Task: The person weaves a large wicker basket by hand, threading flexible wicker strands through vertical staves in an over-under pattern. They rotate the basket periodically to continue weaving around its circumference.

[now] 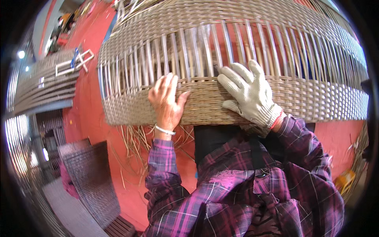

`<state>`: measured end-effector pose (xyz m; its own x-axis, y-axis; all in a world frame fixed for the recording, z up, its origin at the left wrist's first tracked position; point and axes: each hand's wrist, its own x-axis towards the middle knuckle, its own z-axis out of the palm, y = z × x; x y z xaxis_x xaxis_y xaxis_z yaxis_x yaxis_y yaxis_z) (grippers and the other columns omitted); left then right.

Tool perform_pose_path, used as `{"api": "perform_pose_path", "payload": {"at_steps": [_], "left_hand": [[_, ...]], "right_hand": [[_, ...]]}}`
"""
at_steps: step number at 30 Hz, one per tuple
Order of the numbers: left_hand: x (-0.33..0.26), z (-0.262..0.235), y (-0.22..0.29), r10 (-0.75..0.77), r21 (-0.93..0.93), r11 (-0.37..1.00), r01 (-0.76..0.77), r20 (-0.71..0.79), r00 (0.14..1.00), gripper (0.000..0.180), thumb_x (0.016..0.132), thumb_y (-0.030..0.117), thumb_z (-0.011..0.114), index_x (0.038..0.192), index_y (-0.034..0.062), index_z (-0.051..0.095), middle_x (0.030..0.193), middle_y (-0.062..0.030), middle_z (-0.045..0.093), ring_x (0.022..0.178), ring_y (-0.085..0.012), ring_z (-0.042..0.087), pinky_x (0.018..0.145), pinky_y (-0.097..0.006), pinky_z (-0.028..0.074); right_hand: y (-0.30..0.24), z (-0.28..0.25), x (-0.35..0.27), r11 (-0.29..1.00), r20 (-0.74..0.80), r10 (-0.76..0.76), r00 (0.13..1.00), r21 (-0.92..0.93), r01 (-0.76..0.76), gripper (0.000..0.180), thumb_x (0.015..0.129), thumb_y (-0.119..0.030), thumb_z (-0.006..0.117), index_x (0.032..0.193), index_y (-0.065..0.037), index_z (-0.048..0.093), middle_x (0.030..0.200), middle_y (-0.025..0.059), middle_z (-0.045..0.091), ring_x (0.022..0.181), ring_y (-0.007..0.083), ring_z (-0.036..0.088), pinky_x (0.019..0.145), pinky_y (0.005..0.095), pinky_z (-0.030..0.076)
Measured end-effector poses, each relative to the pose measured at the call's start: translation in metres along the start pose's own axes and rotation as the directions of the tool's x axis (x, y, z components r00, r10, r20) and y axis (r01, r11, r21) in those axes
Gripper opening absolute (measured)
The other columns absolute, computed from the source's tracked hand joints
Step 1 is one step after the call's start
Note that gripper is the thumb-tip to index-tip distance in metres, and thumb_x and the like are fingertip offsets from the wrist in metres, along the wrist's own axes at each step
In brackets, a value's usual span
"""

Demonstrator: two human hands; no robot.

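In front of me is a large piece of woven wicker furniture (316, 96), brownish grey, with a tightly woven band along its near edge and another farther off. Between the bands runs an open section of bare parallel strips (185, 53). My left hand (166, 98), ungloved and with a pale bangle (165, 130) at the wrist, rests on the near band with its fingers at the upper border. To its right, my right hand (248, 93) wears a white knitted glove and lies with fingers spread on the same band. Neither hand grips anything that I can see.
Loose cane strips (136, 148) hang or lie below the near edge, over the red floor (128, 197). Dark woven chairs (92, 177) stand at lower left. A white frame (75, 65) sits on stacked slats at far left. Something yellow (345, 179) is at lower right.
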<state>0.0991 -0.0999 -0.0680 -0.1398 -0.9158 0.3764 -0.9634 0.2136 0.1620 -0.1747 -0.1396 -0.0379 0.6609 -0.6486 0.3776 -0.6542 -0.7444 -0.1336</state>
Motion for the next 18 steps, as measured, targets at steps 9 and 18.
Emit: {"api": "perform_pose_path", "payload": {"at_steps": [9, 18], "left_hand": [[-0.011, -0.006, 0.001, 0.021, -0.168, 0.985, -0.029, -0.049, 0.999, 0.056, 0.08, 0.031, 0.077, 0.127, 0.0062, 0.06, 0.13, -0.0115, 0.055, 0.123, -0.0312, 0.048, 0.105, -0.049, 0.033], [-0.021, -0.027, -0.109, -0.129, 0.166, 0.977, 0.138, -0.063, 0.99, 0.039, 0.088, 0.043, 0.067, 0.122, 0.0231, 0.067, 0.133, -0.0086, 0.054, 0.125, -0.0296, 0.047, 0.1, -0.052, 0.031]], "right_hand": [[-0.023, -0.003, 0.029, 0.998, 0.059, -0.005, 0.998, 0.057, 0.002, 0.07, 0.069, -0.044, 0.077, 0.126, -0.009, 0.056, 0.128, 0.01, 0.057, 0.121, 0.0287, 0.05, 0.104, 0.0479, 0.034], [-0.025, -0.004, 0.029, 0.999, 0.066, -0.032, 0.997, 0.029, 0.03, 0.07, 0.071, -0.044, 0.075, 0.128, -0.007, 0.056, 0.126, 0.0116, 0.056, 0.121, 0.0323, 0.05, 0.105, 0.0508, 0.035]]}}
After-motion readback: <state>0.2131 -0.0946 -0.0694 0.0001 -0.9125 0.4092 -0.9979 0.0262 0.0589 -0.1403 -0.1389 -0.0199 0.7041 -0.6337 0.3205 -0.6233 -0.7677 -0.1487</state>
